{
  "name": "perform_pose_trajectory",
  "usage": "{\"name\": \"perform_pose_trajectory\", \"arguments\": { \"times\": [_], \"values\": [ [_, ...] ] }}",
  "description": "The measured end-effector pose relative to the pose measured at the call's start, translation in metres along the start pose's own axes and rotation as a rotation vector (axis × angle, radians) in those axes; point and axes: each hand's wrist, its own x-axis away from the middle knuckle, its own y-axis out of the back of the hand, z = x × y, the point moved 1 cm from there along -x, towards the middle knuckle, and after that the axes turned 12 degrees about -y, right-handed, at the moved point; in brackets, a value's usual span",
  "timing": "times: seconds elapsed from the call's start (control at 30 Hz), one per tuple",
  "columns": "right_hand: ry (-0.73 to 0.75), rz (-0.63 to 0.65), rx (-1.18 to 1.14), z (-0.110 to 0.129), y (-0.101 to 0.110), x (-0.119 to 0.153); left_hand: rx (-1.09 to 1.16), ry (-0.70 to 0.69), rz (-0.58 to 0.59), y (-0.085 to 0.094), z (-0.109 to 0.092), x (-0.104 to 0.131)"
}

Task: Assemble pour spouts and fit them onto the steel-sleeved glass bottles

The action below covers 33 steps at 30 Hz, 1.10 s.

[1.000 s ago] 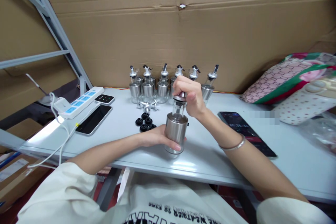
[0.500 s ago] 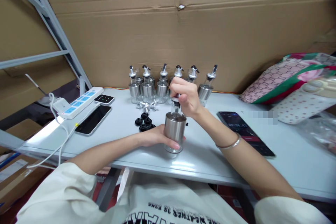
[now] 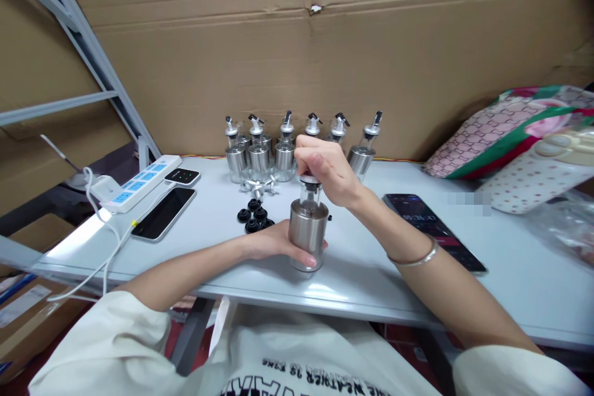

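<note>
Cardboard (image 3: 208, 62) backs the pale tabletop (image 3: 362, 266) in my head view. My right hand (image 3: 327, 167) has just rolled further over the oil dispenser bottle (image 3: 307, 232), fingers clenched above its silver collar (image 3: 309, 179), hiding whatever they hold; I judge I'm twisting the top. My left hand (image 3: 283, 241) grips the lower body. The bottle is near the front edge, long axis about vertical, neck pointing up.

From the wearer's head, the single view faces forward and down over the worktop (image 3: 362, 284), near the left hand (image 3: 281, 240) and right hand (image 3: 328, 170) (the shirt (image 3: 297, 337) shows below), with cardboard (image 3: 371, 62) across the top.
</note>
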Motion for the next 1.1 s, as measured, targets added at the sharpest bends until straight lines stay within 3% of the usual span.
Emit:
{"name": "perform_pose_trajectory", "arguments": {
  "times": [0.2, 0.4, 0.73, 1.1],
  "values": [
    [0.088, -0.084, -0.005, 0.002, -0.009, 0.001, -0.019, -0.007, 0.015, -0.001, -0.002, -0.001],
    [0.076, -0.14, 0.082, -0.001, -0.001, 0.001, -0.019, 0.017, 0.005, 0.001, 0.0, -0.001],
    [-0.27, 0.05, 0.171, -0.003, 0.014, -0.004, 0.022, 0.025, -0.035, 0.001, 0.002, -0.001],
    [-0.316, 0.268, 0.417, 0.029, 0.024, -0.001, -0.041, 0.037, -0.005, 0.001, 0.0, -0.001]
  ]
}}
